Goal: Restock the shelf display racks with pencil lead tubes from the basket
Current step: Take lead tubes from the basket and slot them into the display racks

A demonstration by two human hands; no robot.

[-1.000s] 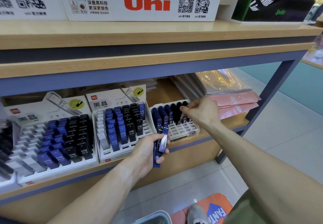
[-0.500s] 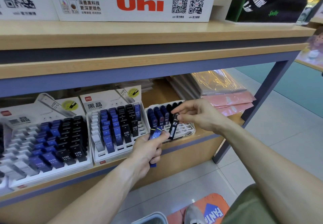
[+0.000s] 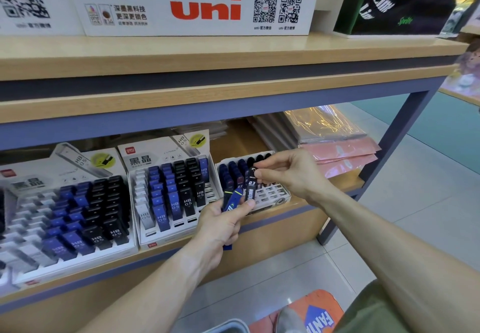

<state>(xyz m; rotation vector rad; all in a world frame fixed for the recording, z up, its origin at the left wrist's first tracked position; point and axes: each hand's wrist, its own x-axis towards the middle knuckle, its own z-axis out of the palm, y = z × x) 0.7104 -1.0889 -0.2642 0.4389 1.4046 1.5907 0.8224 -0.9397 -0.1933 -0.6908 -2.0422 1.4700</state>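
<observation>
Since a moment ago my right hand [image 3: 291,174] has drawn back from the small white rack [image 3: 270,193] and now pinches a black lead tube [image 3: 251,184] marked 0.3 by its top end, the tube hanging upright just in front of the rack's empty front slots. My left hand [image 3: 220,225] has risen closer to it; its grip is closed around a small bundle of blue tubes [image 3: 233,199], their upper ends fanned above my thumb and one lower end poking out beneath my palm. The black tube's lower end sits just beside my left thumb tip; whether they touch I cannot tell.

That small rack stands near the front edge of the lower shelf [image 3: 298,212], its back rows filled with dark blue and black tubes. To its left stands a larger display rack [image 3: 166,197] of HB 0.5 tubes in white, blue and black columns, and another like it [image 3: 65,216] toward the shelf's left end. Pink and clear packets [image 3: 340,151] lie at the shelf's right end. A corner of the basket [image 3: 228,326] shows at the bottom, on the floor.
</observation>
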